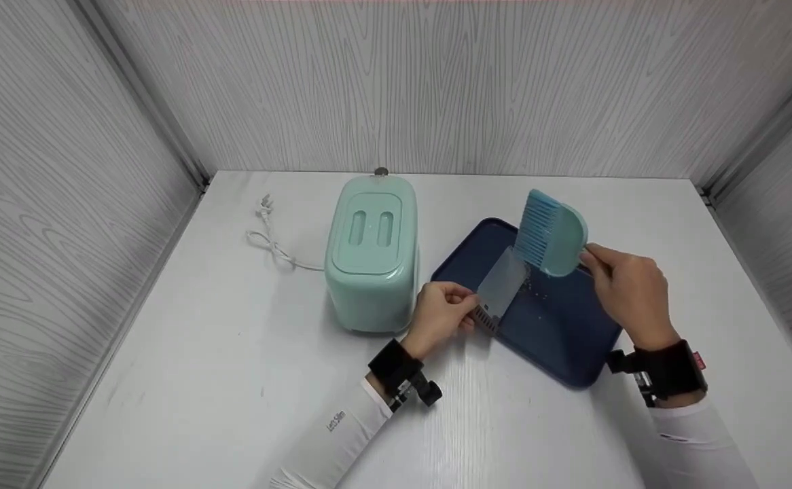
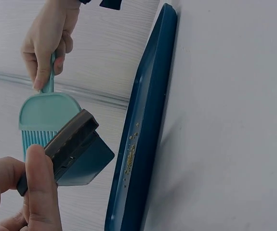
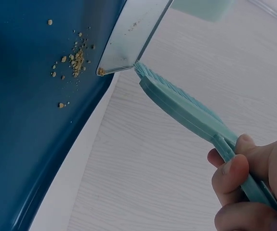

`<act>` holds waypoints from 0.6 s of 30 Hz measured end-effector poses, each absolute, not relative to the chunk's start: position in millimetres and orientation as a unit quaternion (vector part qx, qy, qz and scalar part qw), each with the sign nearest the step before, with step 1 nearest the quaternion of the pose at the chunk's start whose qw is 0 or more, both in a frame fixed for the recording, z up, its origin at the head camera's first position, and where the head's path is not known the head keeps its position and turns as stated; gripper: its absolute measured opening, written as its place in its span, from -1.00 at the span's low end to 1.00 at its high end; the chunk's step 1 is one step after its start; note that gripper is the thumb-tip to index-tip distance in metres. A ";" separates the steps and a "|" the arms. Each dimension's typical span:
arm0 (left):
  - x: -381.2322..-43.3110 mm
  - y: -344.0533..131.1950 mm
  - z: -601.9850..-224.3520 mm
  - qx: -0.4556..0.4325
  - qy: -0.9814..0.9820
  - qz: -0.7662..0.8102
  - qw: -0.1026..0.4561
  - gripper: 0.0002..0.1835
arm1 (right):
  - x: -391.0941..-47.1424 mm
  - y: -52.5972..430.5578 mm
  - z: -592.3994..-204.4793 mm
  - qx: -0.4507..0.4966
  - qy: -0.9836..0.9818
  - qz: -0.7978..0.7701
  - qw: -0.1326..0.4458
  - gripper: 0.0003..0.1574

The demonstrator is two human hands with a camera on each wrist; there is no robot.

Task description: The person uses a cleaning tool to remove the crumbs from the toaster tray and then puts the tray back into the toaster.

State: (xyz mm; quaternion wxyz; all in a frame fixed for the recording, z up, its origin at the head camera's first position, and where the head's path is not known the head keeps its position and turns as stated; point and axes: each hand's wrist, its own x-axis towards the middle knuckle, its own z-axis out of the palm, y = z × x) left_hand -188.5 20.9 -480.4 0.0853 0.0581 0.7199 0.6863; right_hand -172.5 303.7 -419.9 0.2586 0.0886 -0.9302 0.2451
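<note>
- Step in hand: by the look of it, crumbs are being brushed off a clear panel and onto a navy tray on the table.
- The left hand pinches the panel between thumb and fingers at its dark slotted edge; the grip is narrow and only at that end.
- The panel is held up over the near-left part of the tray, tilted and clear of its floor in the left wrist view.
- The right hand holds a turquoise brush, its fingers curled round the handle – bristles aimed at the panel's far end. In the right wrist view their tips meet, or nearly meet, the panel's rim; I cannot settle which.
- Crumbs lie in a loose patch on the tray just beside the panel, with a small clump at 1 of the panel's corners and a faint scatter across its surface.
- Left of the tray stands a mint-green toaster-like appliance, upright, its lid on and marked by 2 long recesses. Its white cord runs left to a plug.
- Next move, as I judge it: light strokes toward the corner clump – the panel kept steady and over the tray. A hard flick could throw crumbs onto the table.
</note>
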 end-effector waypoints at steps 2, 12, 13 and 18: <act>-188.8 20.4 -480.3 0.061 0.720 0.686 0.083 -0.90 | -176.2 301.9 -418.3 0.094 -0.931 0.245 0.253 -0.69; -190.2 20.4 -480.2 0.062 0.715 0.691 0.088 -0.91 | -182.5 297.0 -417.7 0.101 -0.940 0.243 0.215 -0.68; -190.0 20.3 -480.1 0.062 0.717 0.689 0.087 -0.91 | -182.5 296.9 -417.8 0.102 -0.941 0.242 0.211 -0.67; -189.9 20.2 -479.8 0.061 0.721 0.684 0.086 -0.92 | -180.8 297.7 -418.5 0.102 -0.947 0.229 0.203 -0.67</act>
